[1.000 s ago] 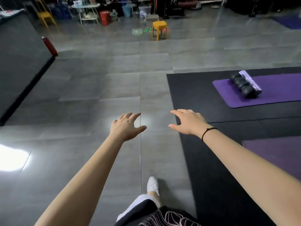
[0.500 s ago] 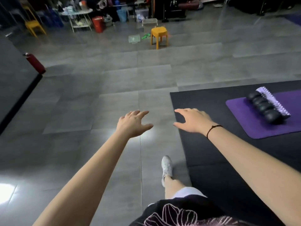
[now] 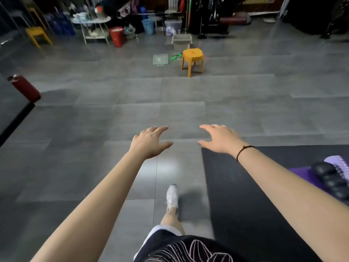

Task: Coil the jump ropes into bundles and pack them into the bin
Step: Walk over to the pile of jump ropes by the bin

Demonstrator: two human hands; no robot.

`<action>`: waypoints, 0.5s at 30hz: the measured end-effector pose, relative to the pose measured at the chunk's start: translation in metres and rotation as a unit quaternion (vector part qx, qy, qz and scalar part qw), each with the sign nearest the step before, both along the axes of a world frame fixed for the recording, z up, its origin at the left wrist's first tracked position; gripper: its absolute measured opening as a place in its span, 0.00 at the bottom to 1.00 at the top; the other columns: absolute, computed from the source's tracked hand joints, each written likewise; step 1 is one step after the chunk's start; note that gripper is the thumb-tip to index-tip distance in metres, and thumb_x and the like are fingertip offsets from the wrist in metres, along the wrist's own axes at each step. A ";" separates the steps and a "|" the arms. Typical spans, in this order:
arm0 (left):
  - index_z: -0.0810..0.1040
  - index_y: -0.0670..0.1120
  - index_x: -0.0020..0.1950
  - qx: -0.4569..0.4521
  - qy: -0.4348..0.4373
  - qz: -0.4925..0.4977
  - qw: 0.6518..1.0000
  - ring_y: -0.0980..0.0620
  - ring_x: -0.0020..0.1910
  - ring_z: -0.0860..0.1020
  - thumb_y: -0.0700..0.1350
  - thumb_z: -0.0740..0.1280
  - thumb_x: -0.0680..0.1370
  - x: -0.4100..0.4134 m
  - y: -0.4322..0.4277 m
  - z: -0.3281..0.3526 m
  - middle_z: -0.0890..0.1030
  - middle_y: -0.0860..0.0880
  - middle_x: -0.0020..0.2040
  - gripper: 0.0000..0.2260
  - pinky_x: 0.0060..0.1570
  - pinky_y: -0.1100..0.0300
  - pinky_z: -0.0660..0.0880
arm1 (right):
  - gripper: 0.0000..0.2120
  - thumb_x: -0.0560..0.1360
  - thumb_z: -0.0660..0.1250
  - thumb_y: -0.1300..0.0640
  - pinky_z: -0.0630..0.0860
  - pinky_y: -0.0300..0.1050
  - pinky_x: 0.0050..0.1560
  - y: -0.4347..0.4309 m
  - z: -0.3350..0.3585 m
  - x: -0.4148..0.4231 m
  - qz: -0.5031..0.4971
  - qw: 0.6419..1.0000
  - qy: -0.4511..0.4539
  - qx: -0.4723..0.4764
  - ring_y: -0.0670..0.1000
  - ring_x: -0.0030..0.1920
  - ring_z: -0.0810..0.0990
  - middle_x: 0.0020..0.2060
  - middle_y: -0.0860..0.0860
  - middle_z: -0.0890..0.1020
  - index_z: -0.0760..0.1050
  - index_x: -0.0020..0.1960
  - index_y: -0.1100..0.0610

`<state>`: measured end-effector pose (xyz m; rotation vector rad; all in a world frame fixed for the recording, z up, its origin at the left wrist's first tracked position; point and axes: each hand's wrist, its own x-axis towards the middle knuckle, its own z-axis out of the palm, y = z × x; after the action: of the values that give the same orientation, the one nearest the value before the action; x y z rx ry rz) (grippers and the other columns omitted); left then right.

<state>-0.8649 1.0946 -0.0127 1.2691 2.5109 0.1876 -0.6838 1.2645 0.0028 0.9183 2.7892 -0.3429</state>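
Forward, left hand (image 3: 151, 141) and right hand (image 3: 221, 138) reach, fingers loosely apart, green jump rope (image 3: 175, 57) far ahead beside orange stool (image 3: 192, 59), clear bin (image 3: 182, 41) behind

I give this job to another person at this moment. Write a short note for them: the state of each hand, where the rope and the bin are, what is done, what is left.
Left hand: open, holds nothing, stretched forward above the floor.
Right hand: open, holds nothing, stretched forward too.
Green jump rope: on the floor far ahead, just left of the orange stool; it looks loose, not bundled.
Bin: on the floor just behind the stool; too far to see inside.
Done: nothing that shows.
Left: reach the rope, coil it, pack it into the bin.
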 end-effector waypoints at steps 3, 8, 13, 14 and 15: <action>0.57 0.62 0.74 -0.020 -0.005 -0.017 1.000 0.47 0.73 0.61 0.65 0.59 0.75 -0.074 0.090 -0.021 0.62 0.53 0.75 0.29 0.67 0.47 0.60 | 0.30 0.74 0.58 0.36 0.67 0.52 0.65 0.088 -0.021 -0.069 -0.005 1.000 0.002 0.001 0.55 0.69 0.67 0.71 0.47 0.68 0.58 0.73 0.43; 0.57 0.63 0.74 -0.079 -0.082 -0.043 0.993 0.45 0.72 0.62 0.66 0.58 0.74 -0.204 0.244 -0.031 0.62 0.51 0.75 0.29 0.68 0.46 0.62 | 0.30 0.74 0.59 0.36 0.69 0.51 0.63 0.218 -0.034 -0.165 -0.009 0.998 -0.047 -0.038 0.53 0.69 0.67 0.71 0.45 0.67 0.57 0.73 0.41; 0.56 0.63 0.74 -0.106 -0.085 -0.092 0.986 0.45 0.72 0.63 0.64 0.60 0.75 -0.292 0.384 -0.010 0.61 0.51 0.76 0.29 0.67 0.46 0.64 | 0.30 0.74 0.57 0.36 0.68 0.51 0.65 0.336 -0.041 -0.236 -0.027 0.991 -0.098 -0.087 0.52 0.71 0.66 0.72 0.44 0.66 0.54 0.74 0.40; 0.56 0.63 0.74 -0.101 -0.081 -0.103 0.986 0.45 0.72 0.63 0.64 0.60 0.75 -0.309 0.410 -0.009 0.61 0.51 0.76 0.29 0.67 0.47 0.65 | 0.31 0.75 0.58 0.36 0.68 0.51 0.66 0.363 -0.045 -0.251 -0.037 0.990 -0.100 -0.095 0.51 0.71 0.66 0.72 0.44 0.66 0.54 0.74 0.40; 0.56 0.63 0.74 -0.100 -0.078 -0.112 0.986 0.45 0.72 0.63 0.64 0.60 0.75 -0.326 0.437 -0.011 0.61 0.52 0.76 0.29 0.67 0.47 0.64 | 0.31 0.75 0.58 0.36 0.68 0.51 0.66 0.391 -0.047 -0.268 -0.045 0.989 -0.100 -0.101 0.51 0.70 0.66 0.72 0.44 0.65 0.54 0.74 0.40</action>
<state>-1.1913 1.5319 -0.0233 1.3819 2.1766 -0.0168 -0.9520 1.6551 -0.0444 0.9724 2.4852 -0.5056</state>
